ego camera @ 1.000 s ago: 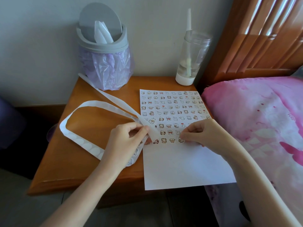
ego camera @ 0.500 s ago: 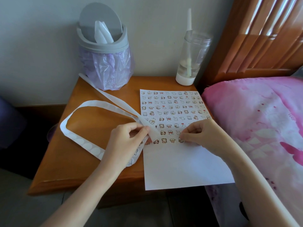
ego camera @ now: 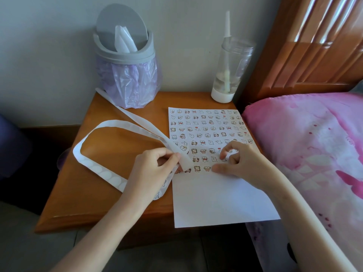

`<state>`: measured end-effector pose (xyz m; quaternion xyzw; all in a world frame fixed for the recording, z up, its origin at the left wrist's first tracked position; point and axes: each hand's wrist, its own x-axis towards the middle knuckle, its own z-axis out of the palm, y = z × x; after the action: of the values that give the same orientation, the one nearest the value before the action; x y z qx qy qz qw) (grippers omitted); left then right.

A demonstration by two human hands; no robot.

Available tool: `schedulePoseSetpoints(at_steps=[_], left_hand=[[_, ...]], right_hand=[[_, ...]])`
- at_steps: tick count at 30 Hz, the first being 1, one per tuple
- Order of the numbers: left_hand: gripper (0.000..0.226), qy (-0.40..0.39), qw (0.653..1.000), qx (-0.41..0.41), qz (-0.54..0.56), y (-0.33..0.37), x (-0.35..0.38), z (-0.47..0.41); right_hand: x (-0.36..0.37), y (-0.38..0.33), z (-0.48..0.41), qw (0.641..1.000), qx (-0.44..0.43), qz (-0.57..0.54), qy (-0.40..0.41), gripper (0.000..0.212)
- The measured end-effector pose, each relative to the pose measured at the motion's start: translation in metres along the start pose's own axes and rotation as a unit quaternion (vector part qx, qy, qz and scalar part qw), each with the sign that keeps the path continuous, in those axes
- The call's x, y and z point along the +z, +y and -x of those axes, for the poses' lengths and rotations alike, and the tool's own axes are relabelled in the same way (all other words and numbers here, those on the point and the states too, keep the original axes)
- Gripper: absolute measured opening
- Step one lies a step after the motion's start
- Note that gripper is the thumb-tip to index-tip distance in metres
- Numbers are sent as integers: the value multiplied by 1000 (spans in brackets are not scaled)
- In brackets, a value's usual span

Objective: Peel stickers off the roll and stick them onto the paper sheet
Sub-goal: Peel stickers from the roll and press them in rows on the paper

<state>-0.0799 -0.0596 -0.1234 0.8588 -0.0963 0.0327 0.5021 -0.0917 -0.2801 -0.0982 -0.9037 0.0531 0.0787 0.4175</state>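
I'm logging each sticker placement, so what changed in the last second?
The right hand has lifted its fingers off the bottom sticker row and curled them back; its thumb stays down on the paper sheet. Nothing was picked up or let go. The left hand still pinches the sticker strip; bin and bottle have not moved.

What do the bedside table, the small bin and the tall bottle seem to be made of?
Bedside table: wood, orange-brown, lacquered; faint grain and a soft sheen along its front edge.
Small bin: matte grey plastic, moulded rim and swing lid, lined with a thin crinkled purple plastic bag.
Tall bottle: clear, probably plastic though glass is possible, with an opaque white base.
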Motion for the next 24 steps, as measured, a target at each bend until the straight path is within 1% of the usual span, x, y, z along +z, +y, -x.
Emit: schedulePoseSetpoints(at_steps=[10,12,13,15,16,17,20,22,24], left_hand=[[22,-4,1000,-8,-4,1,0,0],[22,-4,1000,-8,-3,1,0,0],[22,-4,1000,-8,-3,1,0,0],[21,-4,1000,-8,-5,1,-1,0],[20,-4,1000,-7,-5,1,-1,0],[20,-5,1000,-8,-4,2,-1,0],[19,-10,1000,-9,0,1,-1,1],[17,-12,1000,-17,22,1,-2,0],[15,-8,997,-37,65,3,-4,-1]], right_hand=[[-14,2,0,997,6,15,-73,25],[-11,1,0,998,12,9,-60,25],[-8,1,0,999,14,6,-46,29],[0,-1,-1,999,13,35,-10,38],[3,-1,-2,998,10,56,6,39],[4,0,-3,998,7,63,16,35],[1,6,-4,999,-5,39,27,12],[0,4,-2,998,-24,42,34,7],[3,-5,1,995,-75,22,62,8]])
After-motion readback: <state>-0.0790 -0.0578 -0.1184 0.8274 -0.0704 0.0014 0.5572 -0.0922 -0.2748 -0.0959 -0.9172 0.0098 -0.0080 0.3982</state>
